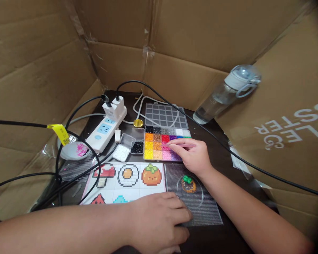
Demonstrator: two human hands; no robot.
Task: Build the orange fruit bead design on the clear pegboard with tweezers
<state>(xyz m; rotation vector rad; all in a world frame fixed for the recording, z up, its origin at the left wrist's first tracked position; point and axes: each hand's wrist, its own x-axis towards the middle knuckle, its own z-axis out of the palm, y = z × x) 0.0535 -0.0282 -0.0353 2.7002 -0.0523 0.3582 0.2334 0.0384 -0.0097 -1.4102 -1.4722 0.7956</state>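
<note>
My right hand (194,155) grips pink tweezers (184,145), whose tip is over the red and pink compartments of a sorted bead box (148,145). My left hand (161,220) lies palm down with fingers a little apart, across the lower edge of the pattern sheet (151,192) and the left corner of a clear pegboard (212,213). On the pegboard is a partly outlined persimmon of beads (188,184), orange and dark with green leaves on top. The sheet shows a mushroom, a fried egg and a persimmon; my left arm hides its lower part.
Behind the box lies its gridded lid (165,114). Small boxes of white beads (121,152) and black beads (137,147) stand left, near a power strip (106,128) and a bowl (69,151). Black cables (214,132) cross the space. A water bottle (222,95) leans against cardboard walls (182,81).
</note>
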